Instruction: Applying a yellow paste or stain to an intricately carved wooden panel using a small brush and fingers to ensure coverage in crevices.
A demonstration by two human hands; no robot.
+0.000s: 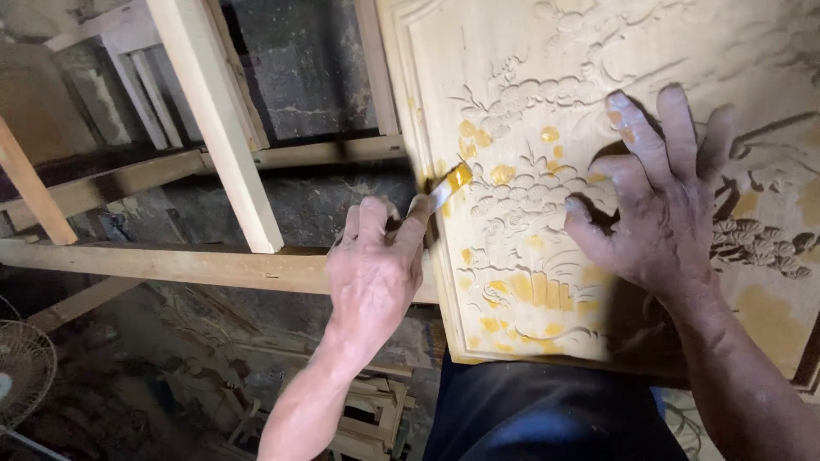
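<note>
A pale carved wooden panel (547, 102) with raised flowers and clouds leans across my lap, dotted with yellow putty patches. My left hand (371, 273) grips a small putty knife (444, 189) whose blade, loaded with yellow filler, touches the panel's left border. My right hand (662, 205) lies spread on the carving to the right, fingers apart, pressing on the relief and holding nothing.
Bare timber frame pieces (218, 119) and a long horizontal beam (171, 260) stand to the left. A round wire fan guard (26, 371) sits at the lower left. Small wooden frames (367, 418) lie on the dirty floor below. My dark trousers (547, 410) are under the panel.
</note>
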